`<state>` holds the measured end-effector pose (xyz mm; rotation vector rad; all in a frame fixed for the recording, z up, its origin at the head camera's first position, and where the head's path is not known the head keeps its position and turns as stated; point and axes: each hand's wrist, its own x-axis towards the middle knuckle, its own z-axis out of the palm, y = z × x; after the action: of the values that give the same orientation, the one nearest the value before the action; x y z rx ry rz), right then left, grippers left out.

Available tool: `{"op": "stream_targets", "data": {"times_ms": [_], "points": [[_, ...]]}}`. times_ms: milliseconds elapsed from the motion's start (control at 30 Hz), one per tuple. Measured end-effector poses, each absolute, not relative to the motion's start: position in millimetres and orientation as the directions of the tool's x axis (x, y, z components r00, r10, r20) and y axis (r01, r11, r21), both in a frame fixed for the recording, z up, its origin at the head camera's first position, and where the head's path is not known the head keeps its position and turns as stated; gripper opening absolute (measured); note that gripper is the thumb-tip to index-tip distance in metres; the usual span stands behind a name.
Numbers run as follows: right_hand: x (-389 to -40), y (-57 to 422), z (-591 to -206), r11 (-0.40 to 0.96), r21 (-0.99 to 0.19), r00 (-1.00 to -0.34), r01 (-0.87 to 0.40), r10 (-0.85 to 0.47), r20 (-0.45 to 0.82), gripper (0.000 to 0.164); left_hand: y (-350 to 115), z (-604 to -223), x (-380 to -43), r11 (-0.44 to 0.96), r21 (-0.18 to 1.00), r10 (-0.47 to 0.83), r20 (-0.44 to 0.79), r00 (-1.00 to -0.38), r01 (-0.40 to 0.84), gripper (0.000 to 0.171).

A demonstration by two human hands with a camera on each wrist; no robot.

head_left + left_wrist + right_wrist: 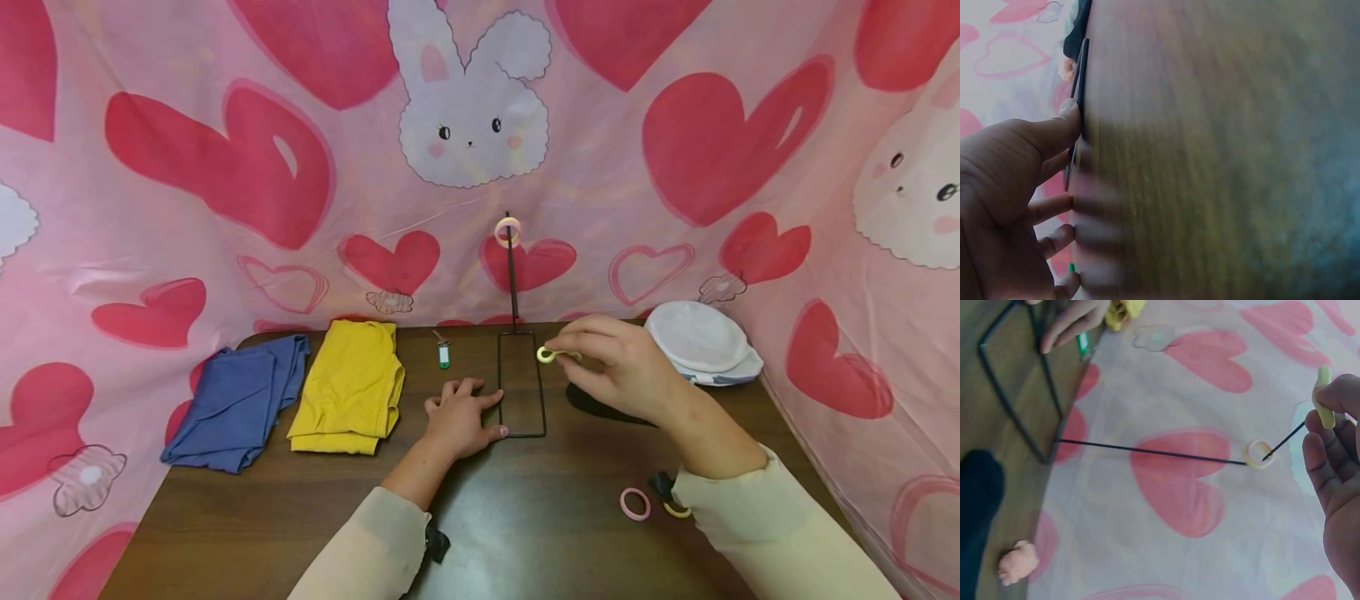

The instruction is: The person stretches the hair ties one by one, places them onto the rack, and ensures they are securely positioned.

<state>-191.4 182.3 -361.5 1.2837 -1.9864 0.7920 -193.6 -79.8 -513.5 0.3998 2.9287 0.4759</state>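
A black wire stand [513, 279] has a flat rectangular base on the table and a tall thin arm. A pink ring and a yellow ring [507, 232] hang together near its upper end. My left hand [459, 423] rests at the base's left side, thumb on the near corner and index fingertip on the side wire; the fingers are spread. To the right of the arm, my right hand [618, 367] pinches a pale yellow ring [1324, 400] between thumb and fingers, raised off the table. The stand's tip [1302, 425] points toward this hand in the right wrist view.
On the left lie folded blue cloth [236, 404] and yellow cloth [348, 387]. A green key tag [443, 355] is behind my left hand. Right: white mesh item [697, 337], dark object [600, 404], pink ring [635, 504], partly hidden yellow ring [678, 511], small pink figure [1018, 562].
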Motion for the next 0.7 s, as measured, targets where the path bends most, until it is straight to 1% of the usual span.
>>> {"op": "stream_targets", "data": {"times_ms": [133, 233, 300, 433, 500, 700], "points": [[-192, 173, -348, 0.325, -0.12, -0.289, -0.938, -0.542, 0.789, 0.015, -80, -515, -194, 0.915, 0.327, 0.284, -0.104, -0.953, 0.237, 0.066], [-192, 167, -339, 0.315, -0.084, -0.253, -0.945, -0.546, 0.799, 0.017, -80, -515, -194, 0.914, 0.327, 0.286, -0.1, -0.953, 0.24, 0.066], [-192, 163, -334, 0.31, -0.076, -0.242, -0.948, -0.541, 0.805, 0.015, -80, -515, -194, 0.912, 0.328, 0.288, -0.093, -0.953, 0.244, 0.065], [-192, 158, -325, 0.304, -0.077, -0.235, -0.95, -0.529, 0.815, 0.024, -81, -515, -194, 0.912, 0.33, 0.288, -0.097, -0.953, 0.243, 0.066], [-193, 155, -322, 0.3, -0.078, -0.232, -0.951, -0.522, 0.821, 0.026, -81, -515, -194, 0.912, 0.331, 0.288, -0.099, -0.952, 0.241, 0.066], [-198, 150, -316, 0.309, -0.078, -0.233, -0.948, -0.506, 0.83, 0.024, -81, -515, -195, 0.909, 0.342, 0.288, -0.102, -0.952, 0.239, 0.066]]}}
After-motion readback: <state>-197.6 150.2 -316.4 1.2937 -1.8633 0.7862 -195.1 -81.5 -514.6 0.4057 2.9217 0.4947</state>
